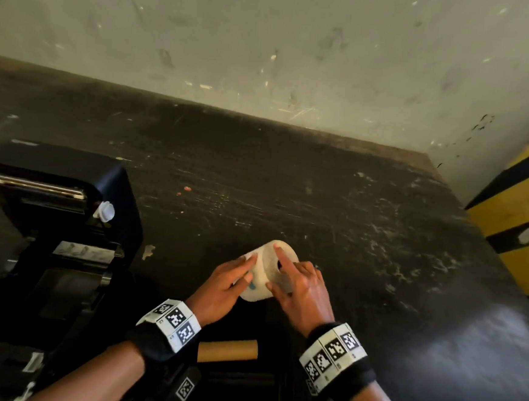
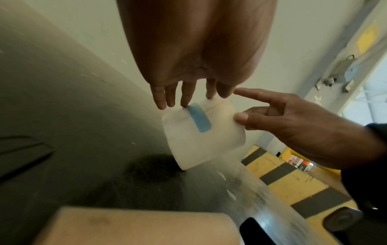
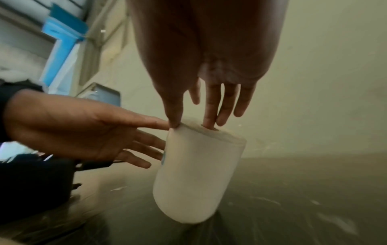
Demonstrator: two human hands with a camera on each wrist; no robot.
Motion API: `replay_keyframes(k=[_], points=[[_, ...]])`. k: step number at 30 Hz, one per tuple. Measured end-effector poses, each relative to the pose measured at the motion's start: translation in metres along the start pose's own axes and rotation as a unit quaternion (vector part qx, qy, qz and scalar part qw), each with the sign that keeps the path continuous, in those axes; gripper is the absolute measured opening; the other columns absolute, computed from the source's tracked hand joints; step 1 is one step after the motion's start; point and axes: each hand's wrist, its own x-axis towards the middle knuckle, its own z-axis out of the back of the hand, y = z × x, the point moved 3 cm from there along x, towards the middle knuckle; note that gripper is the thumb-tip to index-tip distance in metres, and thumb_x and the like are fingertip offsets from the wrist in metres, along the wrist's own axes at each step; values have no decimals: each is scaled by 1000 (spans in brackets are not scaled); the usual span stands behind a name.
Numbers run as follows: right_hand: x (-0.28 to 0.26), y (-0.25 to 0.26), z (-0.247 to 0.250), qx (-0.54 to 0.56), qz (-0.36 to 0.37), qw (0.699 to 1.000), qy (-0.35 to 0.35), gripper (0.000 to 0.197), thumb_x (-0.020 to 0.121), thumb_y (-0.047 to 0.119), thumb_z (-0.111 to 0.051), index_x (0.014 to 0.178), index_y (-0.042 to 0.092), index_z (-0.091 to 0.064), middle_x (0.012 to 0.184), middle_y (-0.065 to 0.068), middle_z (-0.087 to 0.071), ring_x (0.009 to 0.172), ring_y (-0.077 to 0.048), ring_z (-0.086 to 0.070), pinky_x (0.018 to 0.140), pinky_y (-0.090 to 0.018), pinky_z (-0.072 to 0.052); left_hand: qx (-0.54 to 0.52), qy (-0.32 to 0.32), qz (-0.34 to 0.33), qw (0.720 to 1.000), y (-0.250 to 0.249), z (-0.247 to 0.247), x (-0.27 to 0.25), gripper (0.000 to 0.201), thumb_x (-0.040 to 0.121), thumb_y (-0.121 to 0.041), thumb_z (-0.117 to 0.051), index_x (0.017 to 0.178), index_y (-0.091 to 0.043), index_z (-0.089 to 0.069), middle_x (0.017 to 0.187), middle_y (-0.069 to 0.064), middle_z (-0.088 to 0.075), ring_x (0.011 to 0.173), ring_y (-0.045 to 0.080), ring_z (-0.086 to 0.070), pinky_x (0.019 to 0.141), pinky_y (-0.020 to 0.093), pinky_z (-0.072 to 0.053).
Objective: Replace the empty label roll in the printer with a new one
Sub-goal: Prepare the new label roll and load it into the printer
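Head view shows the new label roll (image 1: 267,271) on the dark tabletop (image 1: 380,241), its axis tipped up. The right hand (image 1: 301,293) pinches its rim, one finger in the core; the left hand (image 1: 223,287) lies straight-fingered against its side. The open printer (image 1: 48,231) lies well left; the empty cardboard core (image 1: 227,351) sits nearer the wrists, with a scuffed wall (image 1: 269,42) behind.

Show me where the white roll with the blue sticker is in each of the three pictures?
Head view: the white roll sits low in the middle, between both hands.
Left wrist view: it is in the centre, blue sticker facing the camera.
Right wrist view: it is low in the middle, with only a sliver of blue at its left edge.
Shared landmark: the dark table, under the roll in every view.
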Motion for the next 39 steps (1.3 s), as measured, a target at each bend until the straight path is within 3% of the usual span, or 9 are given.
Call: replay_keyframes(k=[4,9,16,20,24,29,32,35,39], points=[[-19,-27,4,81,-57,995,-24,60,87,26,-61,140,28,-32,114,-7,-62,102,-21,-50,90,-32,-41,145,20,-33,989,-8,-14,20,66,81,-61,-32,140,-34,-21,153,-7,-22,141,14,-10,116,44,-15],[-49,-72,-9,256,-191,946,-46,62,85,18,-64,139,29,-36,119,-1,-62,109,-11,-57,97,-31,-45,332,85,-112,933,-30,-36,34,58,91,-46,-36,143,-33,-15,155,-12,-7,141,10,5,116,39,-6],[-53,-91,-25,337,-232,912,-39,67,79,25,-70,132,47,-36,110,6,-67,101,-6,-63,92,-40,-51,349,67,-158,921,-35,-38,34,54,91,-35,-49,140,-30,-28,153,-8,-20,141,9,-6,108,26,-7],[-41,-73,-24,361,-214,908,-2,65,81,19,-69,136,33,-38,103,8,-68,97,-2,-64,89,-25,-51,334,51,-153,929,-25,-20,21,53,89,-33,-53,138,-28,-33,150,-8,-26,139,9,-11,108,29,-15],[-29,-45,-33,369,-177,912,37,65,82,17,-68,136,32,-36,95,10,-68,91,3,-64,78,-13,-50,313,-15,-158,936,-3,8,1,53,81,-42,-54,131,-26,-46,140,-4,-45,129,4,-22,102,34,-31],[-20,-24,-40,318,-155,933,61,64,82,28,-67,137,37,-34,105,9,-63,97,1,-59,93,-26,-48,340,-62,-162,924,10,26,-13,56,76,-49,-49,126,-22,-52,135,-4,-51,125,4,-26,97,30,-31],[-16,-20,-35,185,-137,973,22,59,82,37,-65,136,34,-40,127,2,-45,120,-8,-37,101,-26,-34,367,-65,-174,911,10,24,-12,51,74,-42,-62,120,-20,-58,128,-2,-58,122,7,-32,94,33,-39],[-6,-8,-31,113,-80,990,-23,51,82,39,-64,130,31,-49,144,-2,-34,134,-17,-24,107,-31,-25,385,-67,-175,904,6,26,-14,48,72,-48,-58,113,-24,-62,120,-6,-64,116,6,-39,85,28,-49],[5,3,-41,89,-37,995,-12,39,81,34,-67,119,26,-61,144,-6,-38,133,-24,-29,109,-38,-26,383,-80,-183,902,5,22,-20,54,60,-38,-82,109,-24,-65,115,-7,-66,114,5,-41,80,26,-51]])
